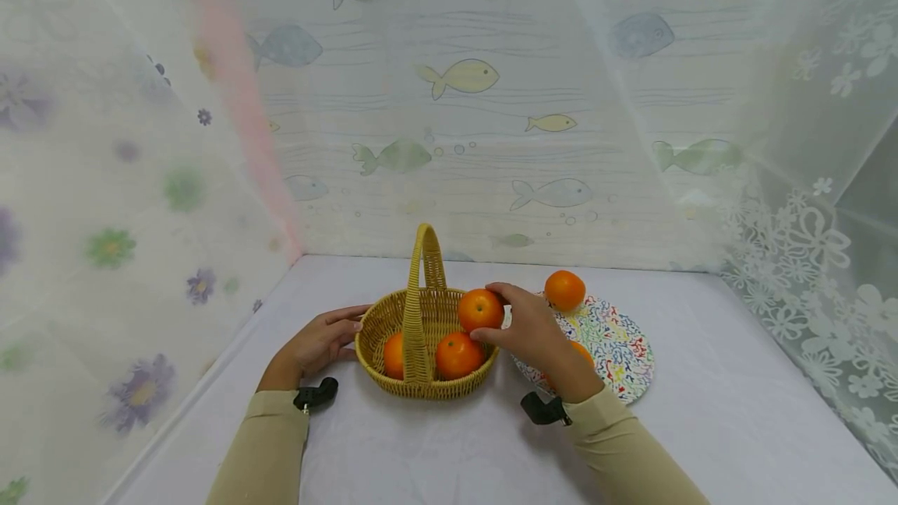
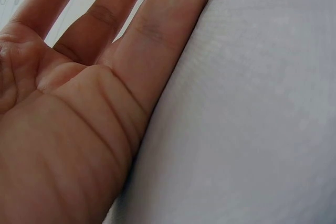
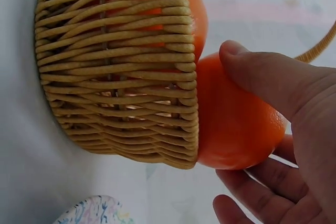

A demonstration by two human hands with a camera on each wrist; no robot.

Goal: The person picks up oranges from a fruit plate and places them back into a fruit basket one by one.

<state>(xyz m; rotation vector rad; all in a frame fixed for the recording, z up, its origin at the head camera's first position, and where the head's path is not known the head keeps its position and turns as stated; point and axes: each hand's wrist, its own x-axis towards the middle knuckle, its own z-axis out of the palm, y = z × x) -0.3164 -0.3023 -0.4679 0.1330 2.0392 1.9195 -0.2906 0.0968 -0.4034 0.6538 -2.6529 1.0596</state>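
My right hand [image 1: 535, 332] holds an orange [image 1: 479, 312] between thumb and fingers at the right rim of a yellow wicker basket [image 1: 428, 390]. In the right wrist view the held orange [image 3: 239, 121] meets the basket's rim, close to another orange inside. Two oranges lie in the basket: one on the right [image 1: 459, 355], and one on the left [image 1: 394, 355] partly hidden by the handle. At the basket's left side is my left hand [image 1: 319, 343], fingers extended and touching its wall. The left wrist view shows the palm [image 2: 68, 145] against white cloth.
To the right lies a round plate [image 1: 620, 349] with a colourful speckled pattern. An orange [image 1: 564, 290] sits at its back edge; another orange [image 1: 581, 354] is mostly hidden behind my right wrist. White cloth [image 1: 421, 450] covers the table, and printed curtains [image 1: 463, 139] hang behind it.
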